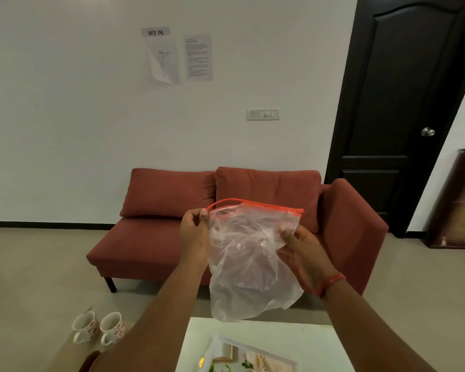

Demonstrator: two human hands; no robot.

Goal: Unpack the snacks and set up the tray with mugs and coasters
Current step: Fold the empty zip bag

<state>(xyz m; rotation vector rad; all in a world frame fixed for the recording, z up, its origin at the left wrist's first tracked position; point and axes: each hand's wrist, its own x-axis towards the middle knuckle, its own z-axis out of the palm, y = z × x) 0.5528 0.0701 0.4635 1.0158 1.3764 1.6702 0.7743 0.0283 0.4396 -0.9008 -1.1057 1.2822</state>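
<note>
Early on, I judge: both the left hand [195, 232] and right hand [304, 248] pinch the bag [250, 261] at centre, zip part-open, while mugs [98, 328] wait at 8 o'clock.

I'm holding a clear plastic zip bag [249, 260] with a red zip strip up in the air, its mouth partly open, body crumpled and hanging down; contents too blurred to tell. Two white floral mugs [98, 328] stand upright side by side low at my left, handles toward me. White tray [253, 332] sits below the bag.
</note>
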